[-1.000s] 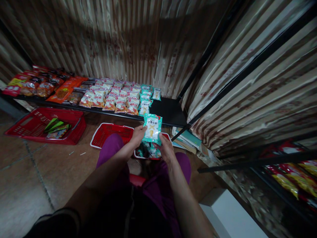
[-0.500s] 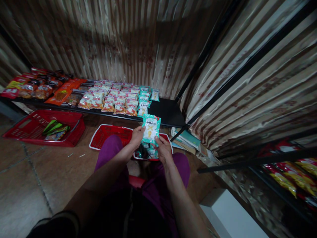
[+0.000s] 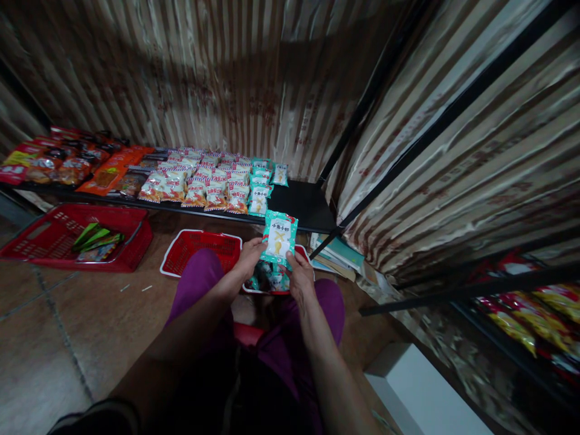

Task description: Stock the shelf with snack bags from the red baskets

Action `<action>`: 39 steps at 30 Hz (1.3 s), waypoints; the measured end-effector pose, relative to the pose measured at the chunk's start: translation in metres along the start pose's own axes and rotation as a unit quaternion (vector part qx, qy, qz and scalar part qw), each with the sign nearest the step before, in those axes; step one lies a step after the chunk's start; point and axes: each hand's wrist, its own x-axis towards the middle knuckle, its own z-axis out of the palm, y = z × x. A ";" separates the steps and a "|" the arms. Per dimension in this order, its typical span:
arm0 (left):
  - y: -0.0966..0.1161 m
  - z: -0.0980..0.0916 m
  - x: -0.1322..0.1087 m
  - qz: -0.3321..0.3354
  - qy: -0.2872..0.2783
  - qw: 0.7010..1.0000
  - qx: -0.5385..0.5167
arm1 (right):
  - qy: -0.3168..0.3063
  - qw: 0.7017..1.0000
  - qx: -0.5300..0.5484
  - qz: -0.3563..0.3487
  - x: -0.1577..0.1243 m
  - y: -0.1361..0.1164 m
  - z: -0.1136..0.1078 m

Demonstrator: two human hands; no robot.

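A teal and white snack packet (image 3: pixel 278 237) stands upright in front of me, held by both hands. My left hand (image 3: pixel 250 255) pinches its lower left edge and my right hand (image 3: pixel 299 275) grips its lower right corner. Right under the hands a red basket (image 3: pixel 206 248) holds more teal packets (image 3: pixel 270 282) at its right end. Beyond it runs a low black shelf (image 3: pixel 306 208) with rows of red and white packets (image 3: pixel 199 184) and a column of teal packets (image 3: pixel 260 184).
A second red basket (image 3: pixel 31 241) with green packets sits on the tiled floor at the left. Orange and red packets (image 3: pixel 67 163) fill the shelf's left end. Striped curtains hang behind. Books (image 3: pixel 338 254) lie under the shelf corner; a white box (image 3: pixel 421 393) sits at lower right.
The packet has tilted a little and shifted slightly right in my hands. The camera view has drifted, so the shelf and baskets sit a bit further left.
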 end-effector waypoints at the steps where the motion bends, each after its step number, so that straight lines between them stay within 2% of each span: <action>1: -0.001 0.000 -0.001 0.002 0.001 1.000 -0.002 | 0.002 1.000 -0.001 0.000 0.000 0.000 0.000; 13: -0.006 0.000 0.005 0.035 0.033 0.998 0.032 | 0.010 1.000 -0.023 -0.003 -0.002 0.001 0.001; 16: -0.008 -0.002 0.011 0.096 0.063 0.988 0.104 | 0.015 0.998 -0.051 -0.028 -0.003 0.000 0.003; 18: -0.010 -0.002 0.014 0.150 0.072 0.970 0.176 | 0.008 0.995 -0.085 -0.058 -0.004 0.000 0.005; 22: -0.009 -0.002 0.014 0.202 0.046 0.941 0.267 | -0.002 0.977 -0.179 -0.115 -0.007 0.001 0.006; 25: -0.004 0.002 0.011 0.202 0.048 0.930 0.303 | 0.000 0.944 -0.275 -0.180 -0.012 0.003 0.007; 30: 0.008 0.009 0.007 0.161 0.037 0.950 0.264 | -0.002 0.841 -0.418 -0.344 -0.018 0.006 0.010; 36: 0.014 0.017 0.003 0.126 -0.040 0.984 0.118 | 0.007 0.744 -0.516 -0.424 -0.020 0.009 0.012; 39: 0.016 0.017 0.003 0.125 -0.041 0.989 0.065 | -0.001 0.710 -0.537 -0.455 -0.020 0.011 0.011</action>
